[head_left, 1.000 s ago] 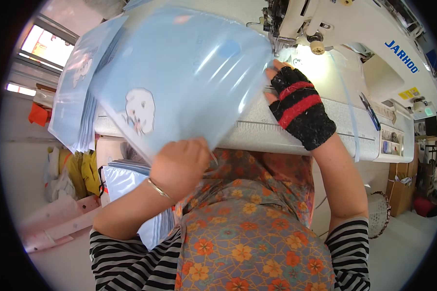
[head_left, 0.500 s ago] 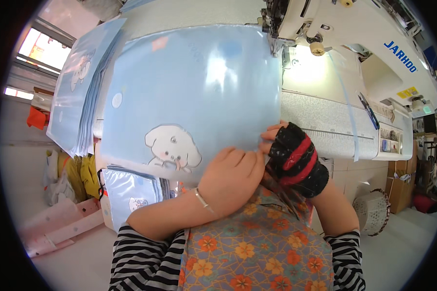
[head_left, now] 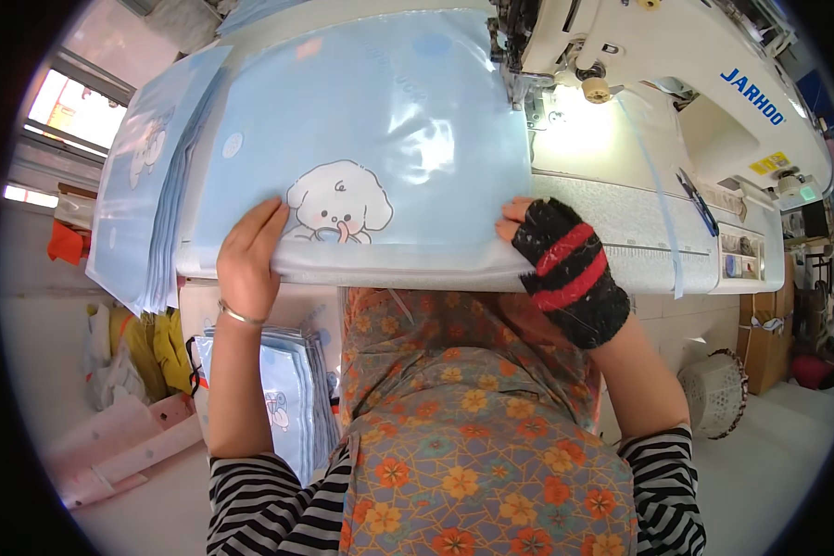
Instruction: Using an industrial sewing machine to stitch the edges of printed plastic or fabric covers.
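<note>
A light blue, glossy plastic-covered sheet (head_left: 324,111) with a white cartoon puppy lies on the sewing machine bed. Its right edge runs up to the needle area of the sewing machine (head_left: 612,56). My left hand (head_left: 250,255) rests on the sheet's lower left part, fingers stretched beside the puppy and holding nothing. At the lower right edge, my right hand (head_left: 570,273), in a black and red fingerless glove, lays its fingertips on the sheet. Its thumb is hidden.
A stack of similar blue sheets (head_left: 148,176) leans at the left. Another blue stack (head_left: 292,398) sits below the table edge. Dark scissors (head_left: 698,202) and a small parts tray (head_left: 741,255) lie at the right. A white basket (head_left: 713,394) stands on the floor.
My left hand has moved left from beside my right hand to the sheet's left part. The sheet has shifted away from me and its near edge now lies flat.
</note>
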